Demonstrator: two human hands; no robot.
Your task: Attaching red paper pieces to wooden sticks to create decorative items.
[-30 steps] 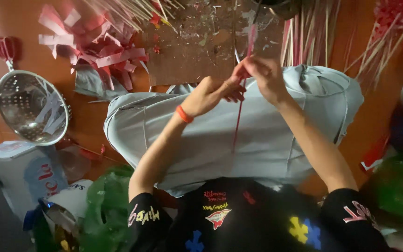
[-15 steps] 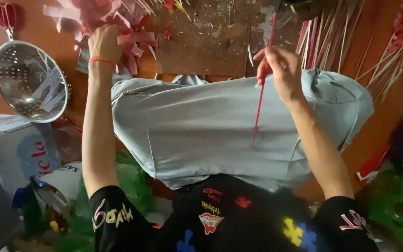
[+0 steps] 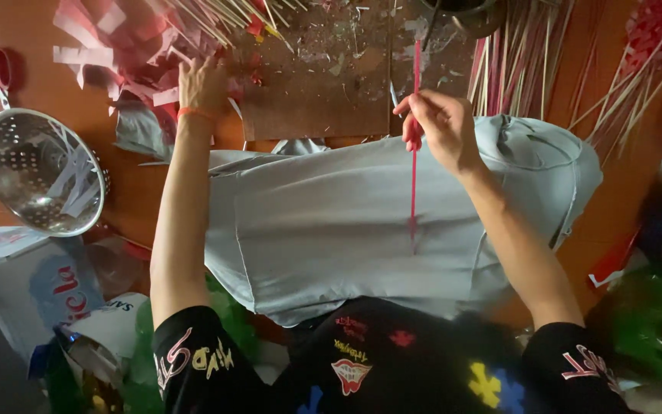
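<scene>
Red thin stick (image 3: pixel 414 161), pinched upright in the right hand (image 3: pixel 438 130) over grey cloth (image 3: pixel 346 222) across the lap; left hand (image 3: pixel 202 86), fingers spread, reaching into pink paper strips (image 3: pixel 128 54) on the worktop (image 3: pixel 24 38).

Colander (image 3: pixel 40 172) lies left of cloth (image 3: pixel 362 222); sticks (image 3: pixel 522 61) behind.

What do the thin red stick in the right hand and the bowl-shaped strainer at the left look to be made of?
Red stick: likely thin wood or bamboo wrapped or coated in red, straight and rigid in the right hand; the matte finish leaves it open. Strainer: metal, probably steel, with a shiny grey perforated bowl and red handles.
</scene>
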